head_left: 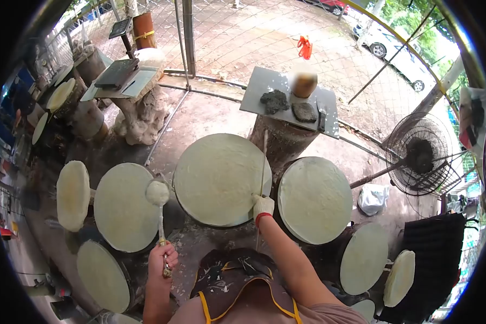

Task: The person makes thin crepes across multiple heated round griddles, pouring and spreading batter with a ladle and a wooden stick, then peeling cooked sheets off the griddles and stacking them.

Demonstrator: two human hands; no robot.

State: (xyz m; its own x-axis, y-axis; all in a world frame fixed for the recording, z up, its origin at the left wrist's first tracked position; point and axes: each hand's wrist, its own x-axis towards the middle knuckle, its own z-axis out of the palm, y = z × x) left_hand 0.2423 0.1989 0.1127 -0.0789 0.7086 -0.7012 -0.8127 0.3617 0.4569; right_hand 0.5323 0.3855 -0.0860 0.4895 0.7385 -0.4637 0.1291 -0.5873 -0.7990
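Observation:
My left hand is wrapped round the handle of a ladle, whose bowl holds pale batter beside a round griddle. Gloved in white with a red band at the wrist, my right hand grips a long thin stick. The stick stands along the right edge of the large middle griddle, which a pale layer covers. Just right of that hand is another coated round griddle.
More coated rounds lie at left and right. Ahead, a grey board on a stump holds dark lumps and a jar. A fan stands at right, near a white bag. A wire fence runs behind.

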